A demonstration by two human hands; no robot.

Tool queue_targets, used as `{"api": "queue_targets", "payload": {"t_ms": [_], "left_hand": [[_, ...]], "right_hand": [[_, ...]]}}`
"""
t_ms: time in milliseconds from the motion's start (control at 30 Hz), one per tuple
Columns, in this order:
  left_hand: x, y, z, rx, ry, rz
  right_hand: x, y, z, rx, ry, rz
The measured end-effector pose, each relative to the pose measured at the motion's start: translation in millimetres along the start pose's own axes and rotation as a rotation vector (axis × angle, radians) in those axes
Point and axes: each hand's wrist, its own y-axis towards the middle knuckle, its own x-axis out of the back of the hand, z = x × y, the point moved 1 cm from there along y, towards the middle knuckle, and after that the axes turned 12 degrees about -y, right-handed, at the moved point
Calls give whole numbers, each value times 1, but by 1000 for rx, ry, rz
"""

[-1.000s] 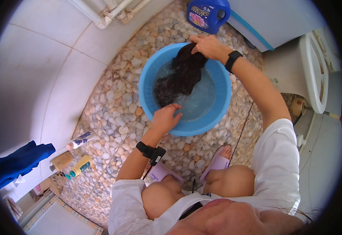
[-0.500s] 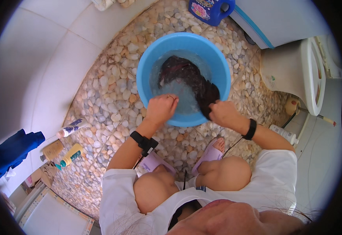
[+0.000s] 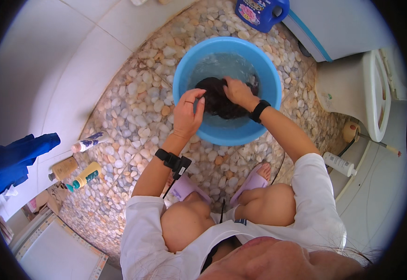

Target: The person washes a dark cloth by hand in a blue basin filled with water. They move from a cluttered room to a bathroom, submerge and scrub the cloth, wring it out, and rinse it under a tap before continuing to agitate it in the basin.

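Note:
A light blue round basin [image 3: 181, 70] holds water [image 3: 224, 61] and a soaked dark brown-black cloth [image 3: 227, 105], bunched up; what kind of garment it is cannot be made out. With bent fingers my right hand [image 3: 240, 93] grips the cloth's upper part, over the middle of the basin. My left hand [image 3: 187, 114] is at the basin's left rim, its fingertips closed on the left edge of the same cloth. Part of the cloth lies under the water and behind my right hand.
The basin stands on a pebbled floor [image 3: 138, 116]. Beyond it is a blue detergent jug [image 3: 255, 21], with a white toilet [image 3: 348, 88] to the right. Several bottles lie at the left, among them a yellow bottle [image 3: 88, 175]. Blue fabric [image 3: 17, 156] hangs by the wall.
My right hand has moved from the basin's near right rim to its middle, bringing the cloth along. The cloth is now gathered nearer the front. My left hand has risen slightly to the cloth's edge.

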Motion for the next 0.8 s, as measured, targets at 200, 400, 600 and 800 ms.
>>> {"api": "queue_targets", "payload": {"t_ms": [200, 400, 600, 800], "left_hand": [[2, -1, -3, -42, 118, 92], [8, -7, 6, -72, 84, 95], [7, -8, 7, -187, 60, 195], [8, -8, 7, -198, 68, 193]], "right_hand": [[2, 10, -48, -246, 269, 231], [97, 8, -40, -360, 1260, 131], [112, 64, -40, -342, 1641, -337], [86, 93, 46, -187, 1219, -278]]}}
